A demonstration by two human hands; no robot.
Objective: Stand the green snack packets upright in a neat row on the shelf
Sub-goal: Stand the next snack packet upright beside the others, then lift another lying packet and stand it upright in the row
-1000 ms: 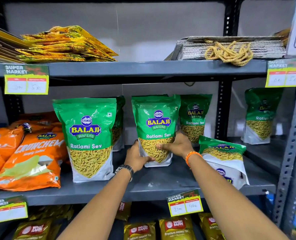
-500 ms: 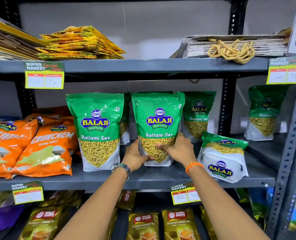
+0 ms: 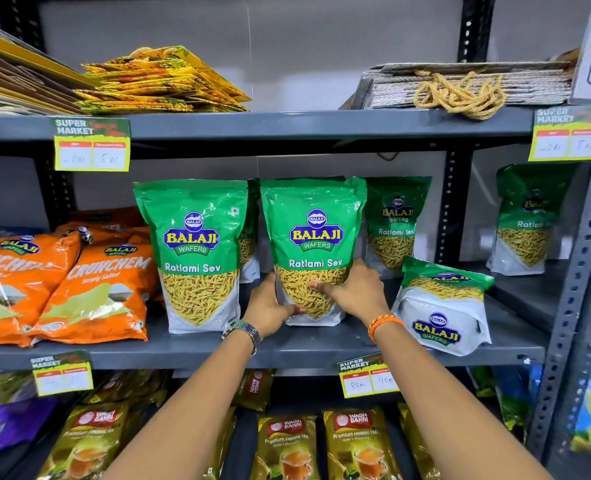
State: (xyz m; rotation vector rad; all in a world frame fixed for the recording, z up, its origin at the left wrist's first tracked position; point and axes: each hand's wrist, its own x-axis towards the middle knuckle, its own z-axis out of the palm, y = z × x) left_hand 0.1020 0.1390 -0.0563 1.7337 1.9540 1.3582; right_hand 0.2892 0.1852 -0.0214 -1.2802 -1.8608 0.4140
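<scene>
So both hands are on the middle packet [image 3: 313, 247] right now: left hand [image 3: 268, 306] wrapped round its lower left edge, right hand [image 3: 354, 292] spread over the lower right, fingers [image 3: 321, 287] pressed on the front. It's clamped between the two palms, standing upright on the shelf [image 3: 183, 351], long axis vertical, bottom edge down on the board.

Using that packet as the landmark: the left packet [image 3: 192, 254] stands just beside it on the left, already upright. More green ones stand behind it. The one that matters is the fallen packet [image 3: 443, 306], low and to the right, tipped back with its base facing out, top edge pointing toward the rear. The right hand is clearly the nearer one to it, so I'd guess that's the hand to reach over, and the packet needs swinging up to vertical to join the row.
</scene>
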